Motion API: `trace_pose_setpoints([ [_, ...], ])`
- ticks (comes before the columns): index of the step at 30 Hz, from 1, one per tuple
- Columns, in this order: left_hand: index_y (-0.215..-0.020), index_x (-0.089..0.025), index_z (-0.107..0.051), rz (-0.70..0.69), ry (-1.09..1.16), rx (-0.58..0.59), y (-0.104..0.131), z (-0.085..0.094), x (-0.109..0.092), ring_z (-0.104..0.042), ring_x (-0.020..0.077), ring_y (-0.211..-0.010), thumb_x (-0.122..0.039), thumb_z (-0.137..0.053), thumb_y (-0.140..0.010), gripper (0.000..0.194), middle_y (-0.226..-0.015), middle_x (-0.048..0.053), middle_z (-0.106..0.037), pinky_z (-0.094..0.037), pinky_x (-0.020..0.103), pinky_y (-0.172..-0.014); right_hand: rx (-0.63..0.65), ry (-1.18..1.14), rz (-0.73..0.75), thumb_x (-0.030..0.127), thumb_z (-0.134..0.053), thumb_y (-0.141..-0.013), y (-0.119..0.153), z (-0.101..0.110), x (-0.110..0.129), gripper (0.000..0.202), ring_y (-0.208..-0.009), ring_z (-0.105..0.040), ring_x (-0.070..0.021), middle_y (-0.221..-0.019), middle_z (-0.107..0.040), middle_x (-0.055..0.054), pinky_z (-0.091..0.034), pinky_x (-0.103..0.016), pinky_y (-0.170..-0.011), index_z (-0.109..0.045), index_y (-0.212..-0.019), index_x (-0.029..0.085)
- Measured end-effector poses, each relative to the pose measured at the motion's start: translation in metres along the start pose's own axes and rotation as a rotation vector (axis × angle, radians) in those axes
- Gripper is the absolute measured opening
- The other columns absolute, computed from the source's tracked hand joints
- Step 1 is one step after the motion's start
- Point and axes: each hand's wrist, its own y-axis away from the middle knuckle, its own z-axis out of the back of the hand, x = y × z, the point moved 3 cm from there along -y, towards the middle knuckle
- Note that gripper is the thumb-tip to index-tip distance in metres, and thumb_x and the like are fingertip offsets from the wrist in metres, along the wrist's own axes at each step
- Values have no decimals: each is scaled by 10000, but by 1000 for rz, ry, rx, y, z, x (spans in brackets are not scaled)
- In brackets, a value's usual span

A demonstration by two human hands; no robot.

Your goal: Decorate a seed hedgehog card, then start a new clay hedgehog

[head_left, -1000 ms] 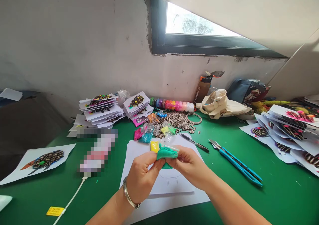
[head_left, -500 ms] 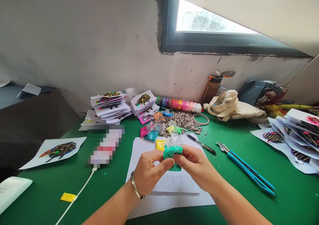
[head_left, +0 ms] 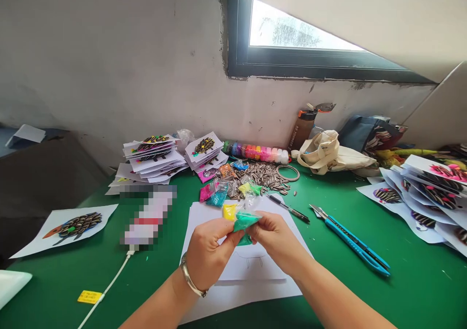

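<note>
Green clay packet (head_left: pixel 243 222): in our head view, we hold it just below frame centre, above the line-drawn sheet (head_left: pixel 251 274).
Left hand (head_left: pixel 209 252): our thumb and fingers pinch the packet's left side.
Right hand (head_left: pixel 278 241): our fingertips grip its right side.
Yellow packet (head_left: pixel 229 212): just beyond our left hand.
Utility knife (head_left: pixel 353 244): blue, lower right of frame.

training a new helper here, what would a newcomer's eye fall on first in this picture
A newcomer's eye would probably fall first on the green packet, held by the left grip and right grip above the white sheets. The bright blue cutter, lying right of those sheets on the green table, also stands out, as does the heap of seeds beyond them.
</note>
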Motion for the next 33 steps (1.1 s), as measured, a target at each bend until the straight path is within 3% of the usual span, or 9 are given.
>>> trace_pose_setpoints([
  [3, -581, -171, -586, 36, 31, -2, 0, 2, -3, -443, 103, -528, -289, -579, -858, 301, -542, -28, -501, -372, 211, -516, 112, -105, 73, 305, -584, -826, 1, -5, 5, 190, -639, -402, -113, -655, -483, 19, -367, -249, -600, -610, -704, 161],
  [6, -616, -174, -583, 81, 122, 52, 0, 1, -5, -458, 112, -547, -323, -551, -873, 299, -567, -23, -515, -398, 214, -528, 194, -128, 125, 352, -571, -857, 3, -7, 10, 212, -697, -459, -135, -712, -538, -1, -410, -264, -643, -650, -776, 172],
  [10, -678, -184, -594, 57, 70, -41, -2, 1, -2, -466, 122, -587, -286, -536, -873, 227, -623, -15, -533, -406, 221, -556, 46, 97, 216, 343, -549, -879, 5, -2, 13, 204, -726, -497, -153, -772, -590, -19, -426, -279, -668, -666, -815, 188],
  [13, -755, -191, -632, 68, 61, -87, -4, 1, 3, -506, 130, -622, -283, -534, -872, 178, -676, -4, -577, -426, 224, -586, -3, 171, 166, 325, -582, -862, 5, -1, 11, 161, -770, -523, -165, -840, -621, -32, -429, -284, -676, -680, -898, 203],
  [15, -732, -187, -631, 100, 63, -104, -5, 1, 6, -511, 131, -620, -292, -556, -855, 179, -660, -4, -575, -428, 225, -583, 20, 59, 108, 323, -641, -824, 4, -3, 9, 178, -793, -542, -166, -895, -635, -34, -442, -287, -691, -675, -962, 216],
  [20, -630, -185, -575, 132, 91, -107, -4, 0, 7, -471, 120, -578, -307, -616, -807, 220, -596, -25, -521, -413, 223, -547, 123, -306, 72, 336, -721, -765, 3, -10, 9, 171, -803, -572, -161, -839, -649, -15, -465, -316, -777, -690, -873, 208],
  [28, -631, -195, -592, 61, 97, -100, -4, 1, 0, -461, 105, -561, -251, -616, -825, 203, -589, -40, -528, -401, 211, -537, 132, -303, 35, 337, -693, -793, 4, -11, 11, 163, -694, -511, -126, -779, -632, -12, -447, -268, -696, -719, -887, 207],
  [33, -757, -191, -656, 128, 158, -32, -3, 1, 6, -547, 144, -663, -320, -616, -835, 155, -698, 1, -617, -473, 256, -627, 148, -319, 66, 314, -672, -810, 3, -9, 13, 125, -757, -532, -138, -798, -625, -14, -437, -274, -734, -698, -854, 200],
])
